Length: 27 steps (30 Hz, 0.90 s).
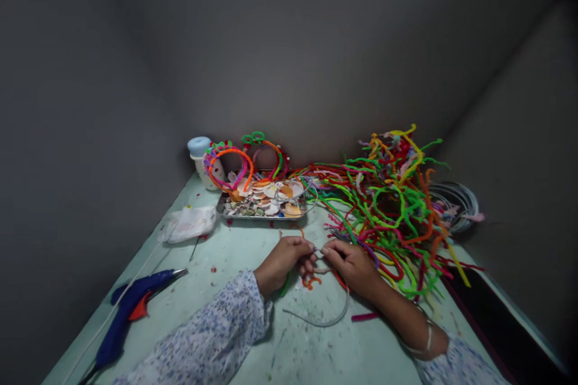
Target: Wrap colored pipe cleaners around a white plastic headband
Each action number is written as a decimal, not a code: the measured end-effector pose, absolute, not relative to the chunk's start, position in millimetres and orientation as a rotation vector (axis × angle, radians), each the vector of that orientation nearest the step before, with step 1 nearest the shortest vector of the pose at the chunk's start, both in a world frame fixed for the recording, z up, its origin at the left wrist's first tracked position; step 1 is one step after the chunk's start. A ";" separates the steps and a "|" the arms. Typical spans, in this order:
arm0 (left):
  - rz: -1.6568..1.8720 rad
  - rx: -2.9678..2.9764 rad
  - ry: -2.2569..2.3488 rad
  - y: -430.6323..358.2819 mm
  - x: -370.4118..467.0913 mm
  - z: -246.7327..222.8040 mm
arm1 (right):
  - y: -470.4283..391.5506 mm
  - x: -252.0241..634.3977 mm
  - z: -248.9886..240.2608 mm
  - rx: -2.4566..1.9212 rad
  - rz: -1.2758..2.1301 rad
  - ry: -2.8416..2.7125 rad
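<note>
My left hand (289, 258) and my right hand (352, 264) are near each other over the middle of the pale green table. Both sets of fingers are closed in a pinch on a small, thin greyish piece between them, probably an end of pipe cleaner. A grey pipe cleaner (323, 323) curves on the table below my right hand. Under and beside the hands lie short orange pieces (311, 281), and a bit of green shows by my left wrist. A magenta piece (365, 317) rests near my right forearm.
A metal tray (271, 220) of shells stands behind the hands, with decorated headbands (229, 168) and a blue-lidded cup (205, 162). Tangled colourful pipe cleaners (397, 210) and coiled wire (460, 201) are at right. A blue glue gun (130, 307) and plastic packet (192, 224) lie left.
</note>
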<state>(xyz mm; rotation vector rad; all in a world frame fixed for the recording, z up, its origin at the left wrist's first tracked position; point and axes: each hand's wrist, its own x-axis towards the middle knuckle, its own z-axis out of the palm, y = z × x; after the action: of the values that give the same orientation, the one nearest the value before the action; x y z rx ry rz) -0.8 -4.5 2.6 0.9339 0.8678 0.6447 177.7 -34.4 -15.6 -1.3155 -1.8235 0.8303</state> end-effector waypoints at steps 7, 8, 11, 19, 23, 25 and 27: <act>0.654 0.938 0.860 -3.8 -1.5 1.7 | -33.4 178.3 -14.6 -1.312 0.870 -1.812; 0.672 0.935 0.864 -4.2 -1.3 1.7 | -33.2 178.1 -14.7 -1.313 0.870 -1.808; 0.695 0.939 0.873 -5.3 -1.1 1.8 | -32.9 177.1 -15.1 -1.308 0.871 -1.796; 0.782 1.101 0.904 -11.9 0.0 -4.4 | -33.0 175.6 -14.4 -1.300 0.879 -1.801; 0.790 1.247 0.965 -16.1 1.6 -8.5 | -33.3 177.0 -13.1 -1.293 0.900 -1.805; 0.803 1.337 0.988 -16.9 1.7 -9.0 | -33.4 177.8 -11.7 -1.283 0.914 -1.810; 0.828 1.415 1.003 -17.1 1.1 -8.4 | -33.5 178.2 -10.0 -1.276 0.932 -1.817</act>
<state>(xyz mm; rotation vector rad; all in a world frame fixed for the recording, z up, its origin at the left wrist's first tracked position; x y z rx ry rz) 1.1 -17.1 -8.4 1.4155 1.0032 0.8279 178.2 -33.5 -10.0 -1.2763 -1.8168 0.9319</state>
